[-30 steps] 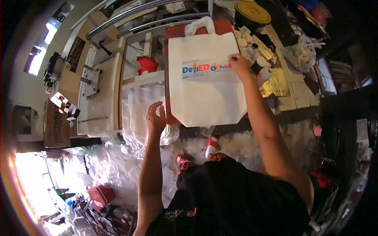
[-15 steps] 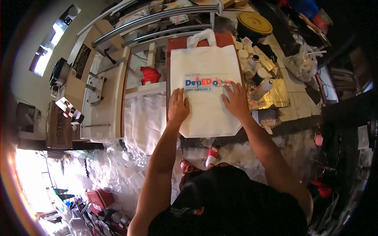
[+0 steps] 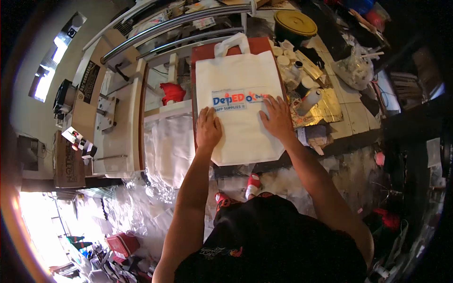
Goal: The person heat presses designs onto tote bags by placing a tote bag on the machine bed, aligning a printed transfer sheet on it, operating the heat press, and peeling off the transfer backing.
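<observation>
A white cloth bag with a looped handle at its top lies flat on a red-brown board. Blue and red lettering and a pale printed rectangle run across the bag's middle. My left hand rests on the bag's left edge, just below the print, fingers spread a little. On the right side, my right hand lies flat on the bag, its fingertips at the right end of the lettering. Neither hand grips anything.
Left of the board stands a press-like machine with metal rails; a red cloth and clear plastic with white sheets are beside it. To the right are bottles, gold foil, a yellow-lidded bucket and a plastic bag.
My left hand has come from beside the board onto the bag. My right hand has moved down from the print's right end and flattened, its fingers now spread.
</observation>
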The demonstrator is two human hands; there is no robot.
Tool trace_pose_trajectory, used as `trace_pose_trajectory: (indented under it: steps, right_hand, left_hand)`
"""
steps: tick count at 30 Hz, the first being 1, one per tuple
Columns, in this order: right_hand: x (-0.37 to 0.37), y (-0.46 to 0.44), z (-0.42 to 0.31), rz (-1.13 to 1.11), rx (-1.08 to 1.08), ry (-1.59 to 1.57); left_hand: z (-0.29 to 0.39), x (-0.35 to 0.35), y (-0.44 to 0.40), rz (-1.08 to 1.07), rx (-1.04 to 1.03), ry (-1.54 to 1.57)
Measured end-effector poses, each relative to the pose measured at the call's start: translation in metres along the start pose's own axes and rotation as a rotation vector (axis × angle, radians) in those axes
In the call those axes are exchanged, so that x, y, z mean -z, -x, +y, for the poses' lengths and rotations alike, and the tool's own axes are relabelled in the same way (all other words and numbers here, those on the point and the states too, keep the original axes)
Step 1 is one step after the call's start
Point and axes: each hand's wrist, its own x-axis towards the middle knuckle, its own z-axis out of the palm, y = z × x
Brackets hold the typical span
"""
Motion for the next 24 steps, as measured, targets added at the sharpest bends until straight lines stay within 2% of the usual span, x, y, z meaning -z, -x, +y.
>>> trace_pose_trajectory:
  steps: [22,24]
  right_hand:
    - [0.002,-0.002,-0.005,0.074,0.006,-0.007]
    - [0.008,-0.003,-0.008,0.073,0.011,-0.016]
  left_hand:
    - [-0.003,0.005,0.000,-0.012,0.030,0.033]
    - [-0.009,0.011,-0.005,0.014,0.047,0.287]
